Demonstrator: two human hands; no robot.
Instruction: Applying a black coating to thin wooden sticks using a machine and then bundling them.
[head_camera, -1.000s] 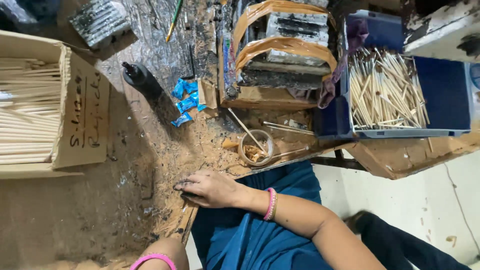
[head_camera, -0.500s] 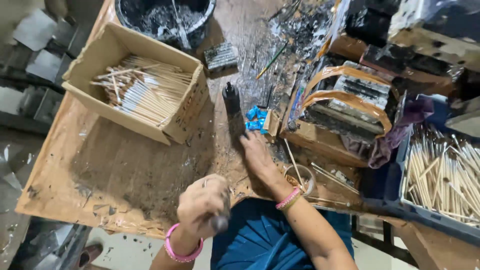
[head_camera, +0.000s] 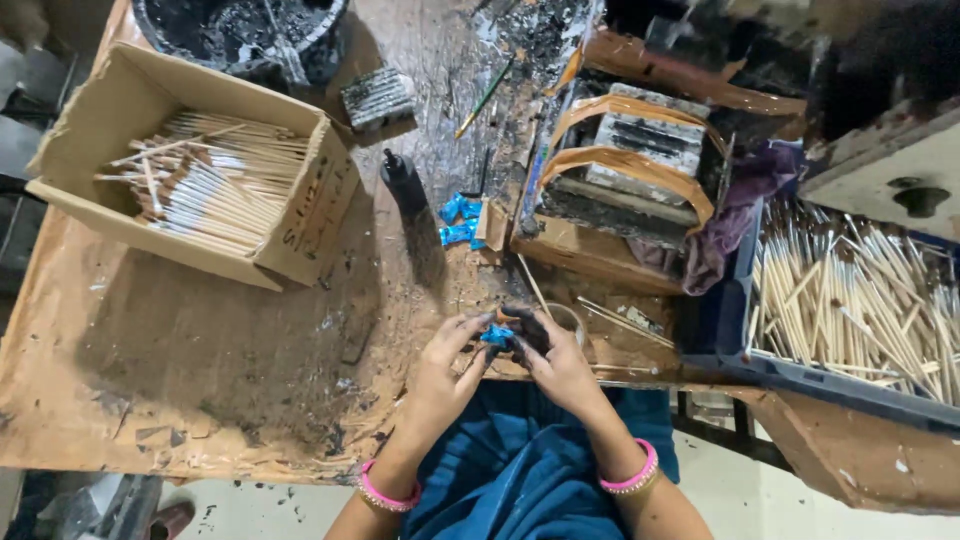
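My left hand (head_camera: 448, 368) and my right hand (head_camera: 552, 362) meet at the near edge of the stained brown table (head_camera: 200, 340), above my blue clothing. Between their blackened fingertips they pinch a small blue wrapped piece (head_camera: 497, 335). A dark lump sits against the fingers of my right hand; what it is I cannot tell. Both wrists wear pink bangles. A few more blue pieces (head_camera: 456, 220) lie on the table beyond my hands, beside a black bottle-shaped thing (head_camera: 403, 181).
A cardboard box (head_camera: 300, 215) of thin wooden sticks stands at the left. A dark blue tray (head_camera: 720, 330) of similar sticks is at the right. A taped, soot-covered block (head_camera: 630, 165) sits behind my hands, and a black tub (head_camera: 240, 30) is at the back.
My hands were apart, the left one raised in a fist and the right one reaching toward the blue pieces. Now both are together near the table edge on one blue piece.
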